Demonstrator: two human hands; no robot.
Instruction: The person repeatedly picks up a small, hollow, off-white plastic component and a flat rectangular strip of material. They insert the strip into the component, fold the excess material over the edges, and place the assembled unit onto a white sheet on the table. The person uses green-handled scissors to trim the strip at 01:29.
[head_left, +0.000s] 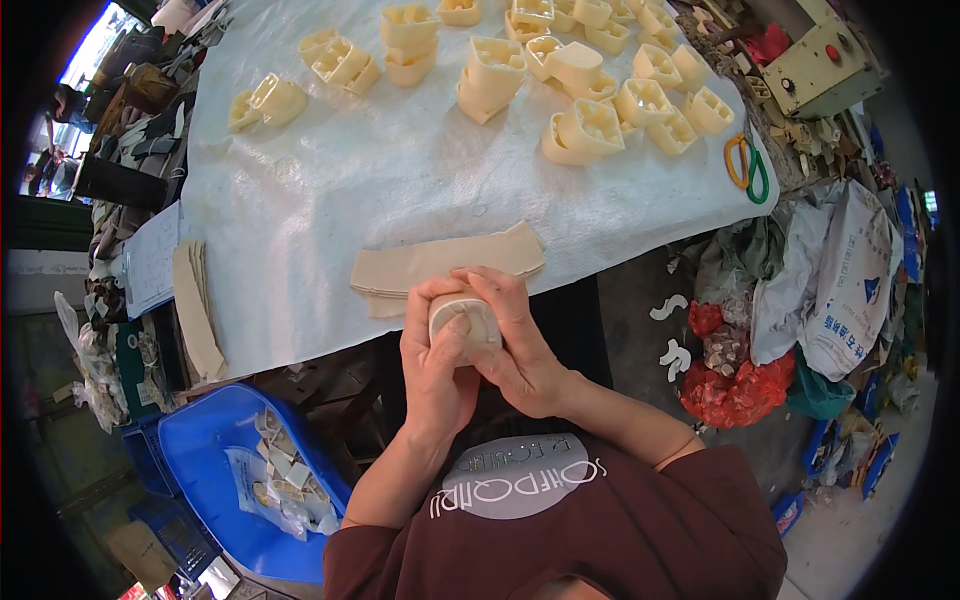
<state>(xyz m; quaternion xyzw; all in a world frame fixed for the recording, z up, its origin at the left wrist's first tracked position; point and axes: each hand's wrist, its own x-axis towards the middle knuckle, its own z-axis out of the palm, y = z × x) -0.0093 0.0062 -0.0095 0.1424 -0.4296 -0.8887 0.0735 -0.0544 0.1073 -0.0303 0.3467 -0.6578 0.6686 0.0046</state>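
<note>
Both my hands are wrapped round a beige block [470,318], which looks like a shoe heel, close to my body at the table's front edge. My left hand [437,345] grips it from the left, its thumb laid over the upper face. From the right, my right hand [517,340] closes round it with curved fingers. The block's sides are largely hidden by my fingers. Just beyond my hands lies a stack of beige, slightly curved strips [440,262]. Several cream heel blocks [590,130], hollow with inner ribs, stand stacked toward the far side.
A white sheet [290,200] covers the table. More beige strips [195,310] hang at its left edge, and orange and green handles [757,172] lie at the right. A blue bin [205,430] with scraps stands lower left; bags [830,290] crowd the right side.
</note>
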